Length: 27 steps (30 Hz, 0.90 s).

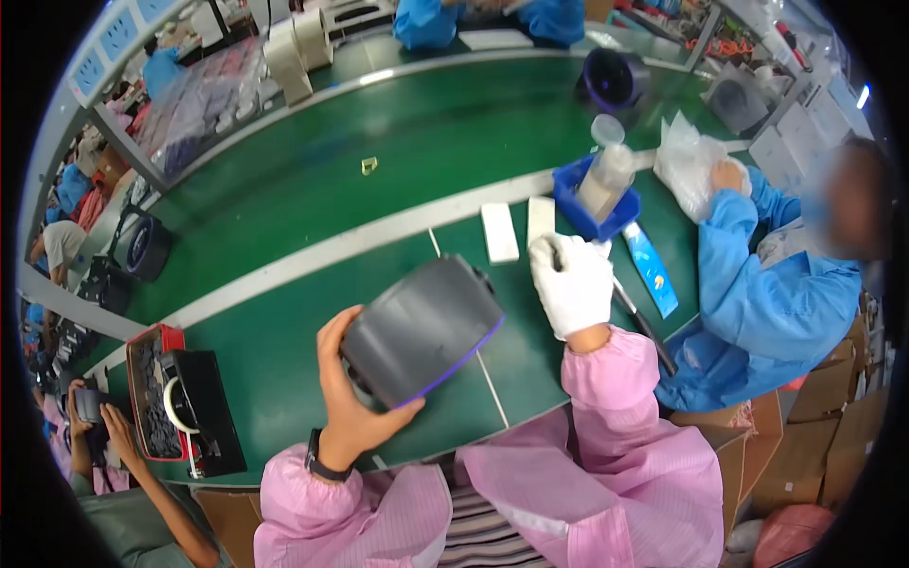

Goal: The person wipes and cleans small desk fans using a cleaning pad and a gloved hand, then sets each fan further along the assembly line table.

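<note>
One smooth, curved grey housing (pixel 421 331)

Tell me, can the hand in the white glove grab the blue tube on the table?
Probably yes: the gloved right hand is close to the blue tube, and only a black-handled tool seems to be between them.

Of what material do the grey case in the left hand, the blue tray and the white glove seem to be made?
Grey case: probably matt plastic, from its dull, soft sheen.
Blue tray: likely moulded plastic, from its even colour and stiff walls.
White glove: apparently soft cloth, since it follows the fingers; its fibre cannot be told.
</note>
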Each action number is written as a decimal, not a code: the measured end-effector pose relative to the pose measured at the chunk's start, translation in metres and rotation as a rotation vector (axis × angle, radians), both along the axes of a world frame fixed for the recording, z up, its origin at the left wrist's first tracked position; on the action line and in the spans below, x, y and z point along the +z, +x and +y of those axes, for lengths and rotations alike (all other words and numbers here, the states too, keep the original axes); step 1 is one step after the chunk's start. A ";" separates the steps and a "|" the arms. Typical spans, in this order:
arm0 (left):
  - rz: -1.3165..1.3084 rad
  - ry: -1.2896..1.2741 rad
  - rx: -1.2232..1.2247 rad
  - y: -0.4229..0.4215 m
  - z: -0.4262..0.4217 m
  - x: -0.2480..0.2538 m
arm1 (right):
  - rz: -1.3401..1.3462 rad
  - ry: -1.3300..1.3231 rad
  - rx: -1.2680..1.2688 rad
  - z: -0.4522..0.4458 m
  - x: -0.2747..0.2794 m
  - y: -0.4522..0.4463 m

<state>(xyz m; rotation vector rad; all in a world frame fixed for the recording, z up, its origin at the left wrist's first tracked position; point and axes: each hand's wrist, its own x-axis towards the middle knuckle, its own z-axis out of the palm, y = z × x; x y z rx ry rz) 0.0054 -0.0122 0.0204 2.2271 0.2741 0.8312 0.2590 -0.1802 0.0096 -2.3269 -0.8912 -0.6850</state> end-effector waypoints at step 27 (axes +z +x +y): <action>0.052 0.213 -0.481 0.065 0.045 0.081 | -0.290 0.145 0.690 0.006 0.059 -0.092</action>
